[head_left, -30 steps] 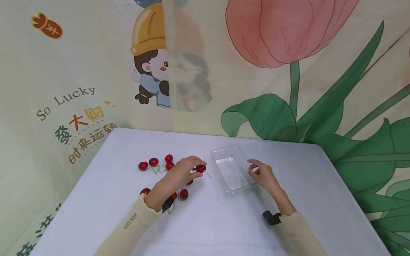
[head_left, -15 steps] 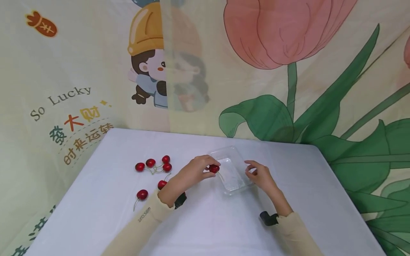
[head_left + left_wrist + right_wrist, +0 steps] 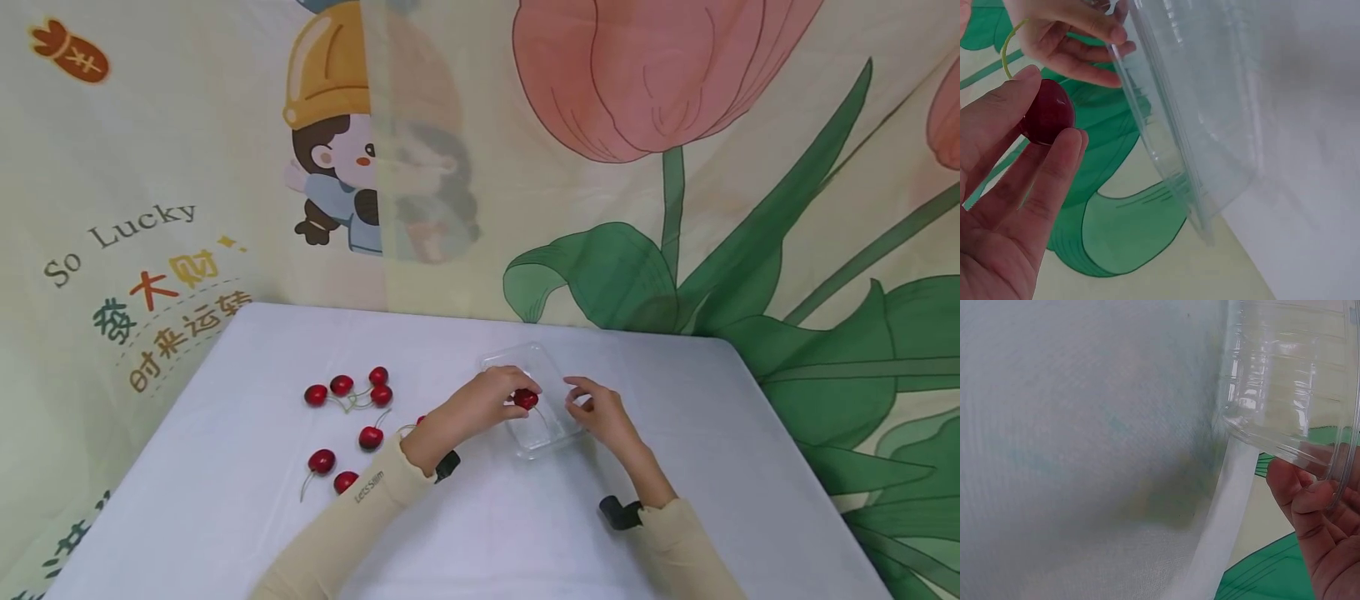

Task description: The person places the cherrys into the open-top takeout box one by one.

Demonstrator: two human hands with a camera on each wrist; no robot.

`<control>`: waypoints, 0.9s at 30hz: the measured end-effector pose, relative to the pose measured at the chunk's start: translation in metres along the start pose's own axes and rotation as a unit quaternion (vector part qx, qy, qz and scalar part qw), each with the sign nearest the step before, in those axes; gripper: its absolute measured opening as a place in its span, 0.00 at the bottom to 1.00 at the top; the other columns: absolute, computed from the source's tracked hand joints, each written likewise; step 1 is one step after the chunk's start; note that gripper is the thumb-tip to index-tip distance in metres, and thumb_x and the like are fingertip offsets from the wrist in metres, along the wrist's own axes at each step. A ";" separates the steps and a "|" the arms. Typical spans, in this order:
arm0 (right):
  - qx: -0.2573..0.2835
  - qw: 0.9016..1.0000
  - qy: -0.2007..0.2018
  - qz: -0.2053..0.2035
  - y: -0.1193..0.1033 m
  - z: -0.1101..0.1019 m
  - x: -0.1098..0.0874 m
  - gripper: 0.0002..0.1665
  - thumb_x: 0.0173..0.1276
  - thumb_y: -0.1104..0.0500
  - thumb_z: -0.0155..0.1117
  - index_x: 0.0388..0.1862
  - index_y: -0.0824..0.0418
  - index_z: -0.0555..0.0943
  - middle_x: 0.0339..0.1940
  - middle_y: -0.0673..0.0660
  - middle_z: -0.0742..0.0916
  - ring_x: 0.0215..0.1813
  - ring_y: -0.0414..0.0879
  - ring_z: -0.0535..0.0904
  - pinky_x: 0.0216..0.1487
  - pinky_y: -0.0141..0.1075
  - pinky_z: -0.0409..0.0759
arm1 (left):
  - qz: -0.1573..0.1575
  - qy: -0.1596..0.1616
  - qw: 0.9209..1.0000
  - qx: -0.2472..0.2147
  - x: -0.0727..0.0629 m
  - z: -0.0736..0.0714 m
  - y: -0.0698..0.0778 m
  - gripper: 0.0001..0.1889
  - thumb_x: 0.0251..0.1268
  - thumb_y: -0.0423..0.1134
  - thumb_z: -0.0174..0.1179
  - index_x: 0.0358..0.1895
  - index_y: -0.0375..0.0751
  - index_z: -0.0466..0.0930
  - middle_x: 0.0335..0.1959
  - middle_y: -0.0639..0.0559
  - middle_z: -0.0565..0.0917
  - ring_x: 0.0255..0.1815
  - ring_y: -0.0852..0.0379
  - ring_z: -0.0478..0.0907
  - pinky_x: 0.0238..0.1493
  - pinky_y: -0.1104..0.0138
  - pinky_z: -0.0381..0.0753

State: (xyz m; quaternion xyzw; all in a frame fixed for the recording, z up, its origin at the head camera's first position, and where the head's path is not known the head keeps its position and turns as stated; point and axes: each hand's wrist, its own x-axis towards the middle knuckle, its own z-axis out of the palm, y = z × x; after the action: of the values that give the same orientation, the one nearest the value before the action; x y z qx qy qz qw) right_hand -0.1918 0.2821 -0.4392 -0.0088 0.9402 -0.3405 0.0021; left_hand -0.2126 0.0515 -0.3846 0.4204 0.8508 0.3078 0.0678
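Observation:
Between thumb and fingertips my left hand (image 3: 491, 397) pinches a dark red cherry (image 3: 1052, 112), its green stem pointing up in the left wrist view. Hand and cherry are over the clear plastic box (image 3: 552, 433), overlapping its left part in the head view. My right hand (image 3: 603, 411) holds the box by its right rim. Curled fingers (image 3: 1310, 503) show at that rim in the right wrist view, one of them seen through the plastic. No cherries show inside the box.
Left of the box, several red cherries (image 3: 371, 437) with stems lie loose on the white tabletop (image 3: 450, 533), some partly behind my left sleeve (image 3: 360, 508). A printed curtain (image 3: 442, 275) hangs along the table's back edge.
My left hand has carried the cherry rightward from beside the box to over it, uncovering cherries on the table. The right hand stays at the box's rim. The head view has shifted slightly.

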 end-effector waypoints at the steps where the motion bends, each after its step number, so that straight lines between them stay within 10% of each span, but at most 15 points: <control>1: 0.000 1.000 0.000 0.001 0.000 0.000 0.000 0.26 0.65 0.68 0.65 0.63 0.67 0.75 0.43 0.62 0.84 0.31 0.46 0.79 0.36 0.37 0.84 | -0.003 -0.005 1.000 0.000 0.001 0.002 0.000 0.19 0.59 0.32 0.68 0.54 0.35 0.81 0.50 0.45 0.83 0.50 0.52 0.80 0.50 0.69 0.81; 27: 0.007 1.000 0.014 -0.003 0.002 0.003 -0.001 0.26 0.64 0.69 0.66 0.62 0.66 0.76 0.40 0.59 0.85 0.31 0.45 0.79 0.33 0.35 0.83 | -0.039 -0.093 0.992 0.072 0.023 0.046 -0.017 0.17 0.57 0.34 0.70 0.51 0.40 0.84 0.45 0.50 0.86 0.43 0.59 0.80 0.49 0.72 0.80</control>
State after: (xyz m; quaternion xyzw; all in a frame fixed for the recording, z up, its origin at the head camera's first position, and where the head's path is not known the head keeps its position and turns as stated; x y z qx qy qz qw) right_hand -0.1908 0.2817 -0.4433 -0.0070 0.9377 -0.3471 -0.0117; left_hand -0.2217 0.0830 -0.4275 0.4171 0.8767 0.2024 0.1280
